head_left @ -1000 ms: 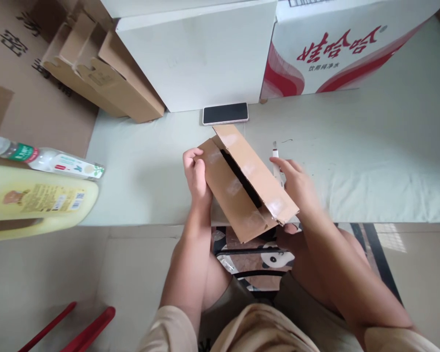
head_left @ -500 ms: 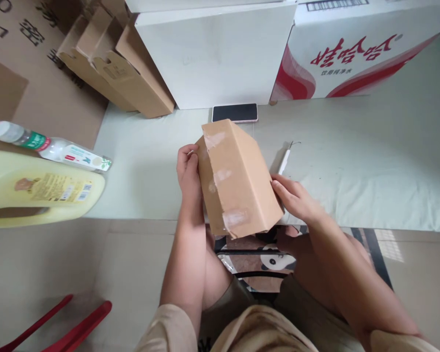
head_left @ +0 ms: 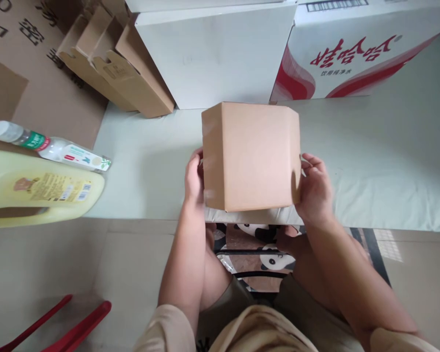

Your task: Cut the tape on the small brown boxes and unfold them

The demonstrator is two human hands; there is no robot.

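Brown cardboard forms the box [head_left: 256, 156], held near the centre over the pale, cloth-covered worktop [head_left: 370, 161], its broad face smooth and flat, bordered by slanting side panels. The left hand [head_left: 194, 180] grips it between eight and nine o'clock, the right hand [head_left: 314, 188] between three and four, some fingertips hidden. The step in hand looks like steadying the box between both hands; shifting it would call for even, gentle pressure, as card may dent
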